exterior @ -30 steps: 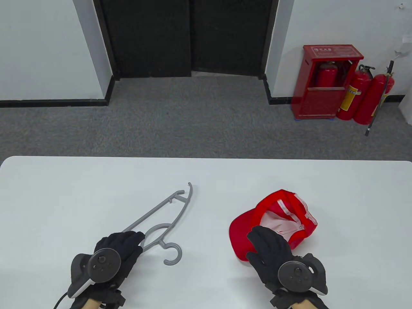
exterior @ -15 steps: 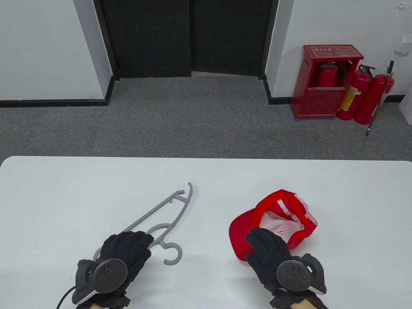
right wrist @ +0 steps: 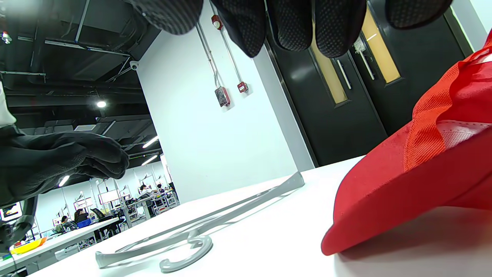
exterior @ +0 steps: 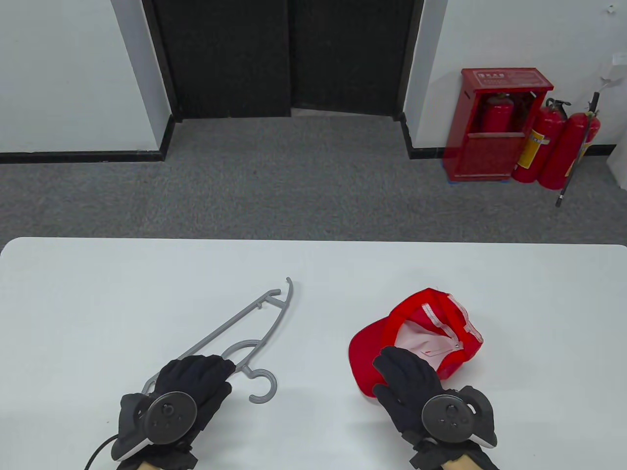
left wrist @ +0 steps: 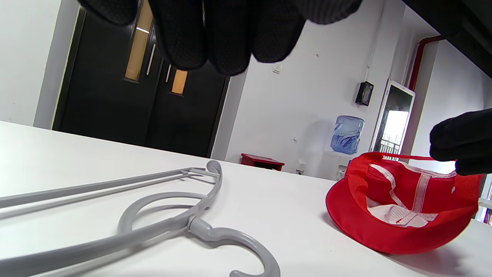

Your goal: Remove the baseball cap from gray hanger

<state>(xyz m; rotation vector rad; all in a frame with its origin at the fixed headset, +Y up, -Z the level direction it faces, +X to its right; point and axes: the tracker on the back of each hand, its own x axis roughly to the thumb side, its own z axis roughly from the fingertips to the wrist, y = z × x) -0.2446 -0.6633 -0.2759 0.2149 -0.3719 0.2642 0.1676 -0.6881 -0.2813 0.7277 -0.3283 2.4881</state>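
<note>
Grey carpet, black double doors and a red extinguisher cabinet (exterior: 499,125) sit behind a white worktop (exterior: 98,293). Cap (exterior: 426,333) lies upside down on the worktop at right, opening up, brim toward the person, well apart from the hanger (exterior: 245,338), which lies flat at left with its hook curling toward the near edge. So the cap is already off the hanger; judged from this layout the task looks done or nearly so, only letting go left.

Left hand (exterior: 196,382) covers the hanger's near arm in the table view. Left wrist view shows its fingertips (left wrist: 226,42) hanging above the hanger with no plastic between them, so the grip looks loose and empty, though whether it touches the hanger further back cannot be told.

Right hand (exterior: 406,382) lies over the cap's near rim. Right wrist view shows its fingers (right wrist: 296,23) spread above the worktop, nothing pinched; left wrist view shows its fingertips at the cap's back strap, contact unclear. Grip reads as wide, hovering or resting, not holding.

Likely reason for the layout: each hand took one item aside so the two stay separated.
</note>
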